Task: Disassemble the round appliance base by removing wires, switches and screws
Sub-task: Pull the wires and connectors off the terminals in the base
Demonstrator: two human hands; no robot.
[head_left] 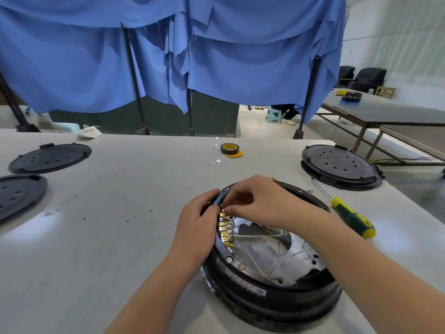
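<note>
A round black appliance base [269,300] lies open on the white table, with a shiny metal plate and thin white wires [260,236] inside. A row of brass terminals [225,229] runs along its left inner rim. My left hand [196,227] grips the left rim beside the terminals, thumb on top. My right hand [262,201] reaches over the base and pinches a small part at the top of the terminal row. What the fingertips hold is mostly hidden.
A screwdriver with a green and yellow handle [351,216] lies right of the base. Black round covers sit at the far right [340,168] and left [50,157], [19,194]. A roll of black tape [230,149] lies ahead. Blue cloth hangs behind the table.
</note>
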